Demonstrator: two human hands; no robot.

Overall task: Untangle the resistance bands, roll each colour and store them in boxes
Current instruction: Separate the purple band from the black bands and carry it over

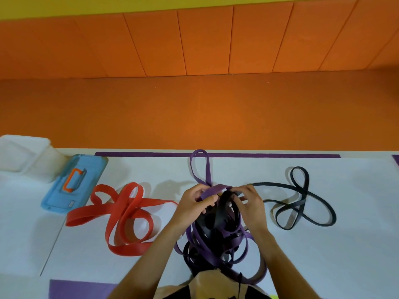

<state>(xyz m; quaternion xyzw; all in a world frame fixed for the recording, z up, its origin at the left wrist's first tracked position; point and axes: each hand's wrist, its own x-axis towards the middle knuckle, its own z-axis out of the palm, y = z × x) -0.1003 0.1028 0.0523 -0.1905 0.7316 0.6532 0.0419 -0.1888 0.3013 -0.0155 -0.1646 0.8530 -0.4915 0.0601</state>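
Centrally, left hand (194, 205) and right hand (252, 205) pinch the purple-black tangle (218, 225), red band (123, 203) lying left, black band (301, 196) right.

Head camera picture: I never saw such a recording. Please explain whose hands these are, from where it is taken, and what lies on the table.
No machine here: a person works with bare hands, and the one camera sits on their head, looking forward and down. The left hand pinches a purple band; the right hand grips a black band, both bands tangled together between them. On the white table a red band lies loose at the left, near a blue lid and a pale box.
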